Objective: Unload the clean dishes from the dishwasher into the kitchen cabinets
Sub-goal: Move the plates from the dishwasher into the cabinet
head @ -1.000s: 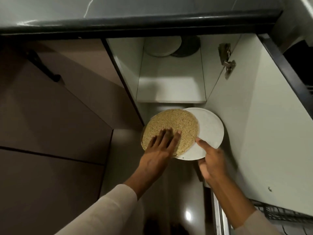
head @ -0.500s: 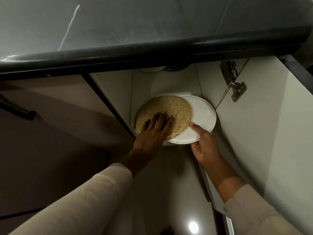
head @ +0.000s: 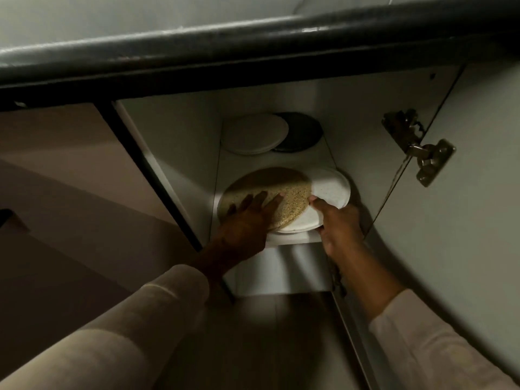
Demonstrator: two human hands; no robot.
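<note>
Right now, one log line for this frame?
step: plates onto cabinet shelf | left hand: flat on speckled tan round plate | right hand: grips white round plate | shelf back: pale plate, dark plate

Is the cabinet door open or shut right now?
Open. The door stands out to the right on its hinge, baring the shelf and the plates at its back.

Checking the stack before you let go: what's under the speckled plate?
A white plate lies under the speckled plate, sticking out to the right, gripped by the right hand. The left hand lies flat on top. Both sit over the shelf; anything beneath them is covered.
</note>
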